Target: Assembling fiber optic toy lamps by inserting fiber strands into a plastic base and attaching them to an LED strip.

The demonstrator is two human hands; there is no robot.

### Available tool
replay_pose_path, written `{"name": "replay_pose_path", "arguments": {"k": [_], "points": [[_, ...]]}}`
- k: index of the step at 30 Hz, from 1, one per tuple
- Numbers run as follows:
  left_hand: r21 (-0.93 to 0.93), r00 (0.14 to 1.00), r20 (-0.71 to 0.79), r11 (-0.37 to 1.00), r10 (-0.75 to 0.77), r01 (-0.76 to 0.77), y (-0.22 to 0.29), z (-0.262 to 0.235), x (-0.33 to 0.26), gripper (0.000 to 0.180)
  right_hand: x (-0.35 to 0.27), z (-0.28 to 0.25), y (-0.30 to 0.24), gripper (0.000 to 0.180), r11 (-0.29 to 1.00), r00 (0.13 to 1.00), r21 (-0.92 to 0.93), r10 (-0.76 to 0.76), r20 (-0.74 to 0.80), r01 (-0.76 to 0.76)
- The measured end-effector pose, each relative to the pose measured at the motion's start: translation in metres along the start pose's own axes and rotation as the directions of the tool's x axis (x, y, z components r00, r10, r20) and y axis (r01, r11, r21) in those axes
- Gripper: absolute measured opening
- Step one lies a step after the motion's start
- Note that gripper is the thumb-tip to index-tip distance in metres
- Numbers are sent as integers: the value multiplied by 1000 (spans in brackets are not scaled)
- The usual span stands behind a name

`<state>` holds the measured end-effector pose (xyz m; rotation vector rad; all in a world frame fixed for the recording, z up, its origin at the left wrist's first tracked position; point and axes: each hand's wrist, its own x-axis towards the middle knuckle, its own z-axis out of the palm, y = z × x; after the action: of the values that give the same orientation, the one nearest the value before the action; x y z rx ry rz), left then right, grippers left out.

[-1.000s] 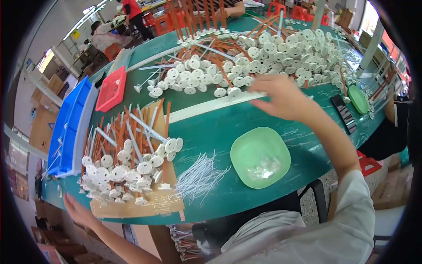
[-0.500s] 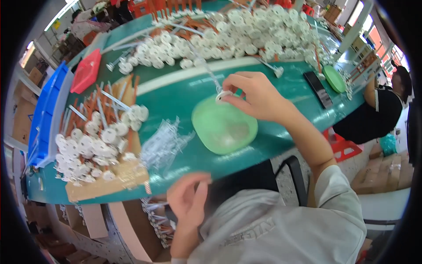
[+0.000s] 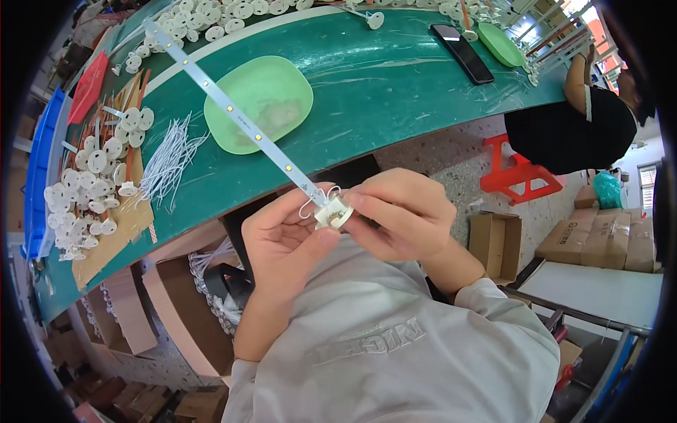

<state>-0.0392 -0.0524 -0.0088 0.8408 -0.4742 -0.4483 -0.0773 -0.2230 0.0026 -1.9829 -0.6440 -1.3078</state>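
A narrow white LED strip (image 3: pixel 243 125) with small yellow diodes slants from my hands up and left over the table. At its near end sits a round white end cap (image 3: pixel 334 213), with thin white wires looped beside it. My left hand (image 3: pixel 278 243) supports the cap from the left, thumb and fingers closed on its edge. From the right, my right hand (image 3: pixel 405 215) pinches the cap's rim near the wires. Under the strip lies a light green plastic dish (image 3: pixel 285 81). Left of the dish is a loose bundle of cut white wires (image 3: pixel 169 158).
White round caps (image 3: pixel 92 176) on strips lie on cardboard at the left; more are heaped along the back. A blue tray (image 3: pixel 44 169), red tray (image 3: pixel 88 88), black phone (image 3: pixel 462 54) and second green dish (image 3: pixel 499 44) are around. A person (image 3: pixel 571 130) sits at the right by a red stool (image 3: pixel 518 173).
My right hand has brought the strip and cap from above the dish down in front of my chest. My left hand has come up to hold the cap too. The view has tilted downward.
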Motion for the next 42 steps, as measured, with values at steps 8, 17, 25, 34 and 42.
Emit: {"name": "replay_pose_path", "arguments": {"k": [8,17,25,34,42], "points": [[135,1000,2,991,5,-5,7,8,-10,47,-3,-7,-9,22,999,1000,-30,-23,-8,22],[453,986,-44,883,159,-122,8,3,-11,47,-3,-11,-9,25,959,975,196,178,134,-202],[936,960,104,301,260,-183,21,-1,-6,33,13,-9,-14,21,891,847,129,358,394,-436],[929,915,253,186,314,-320,14,-3,-8,28,11,2,-24,17,874,791,47,413,451,-483],[901,957,145,367,251,-233,16,-2,-14,33,3,-5,-22,14,838,796,92,470,382,-538]]}}
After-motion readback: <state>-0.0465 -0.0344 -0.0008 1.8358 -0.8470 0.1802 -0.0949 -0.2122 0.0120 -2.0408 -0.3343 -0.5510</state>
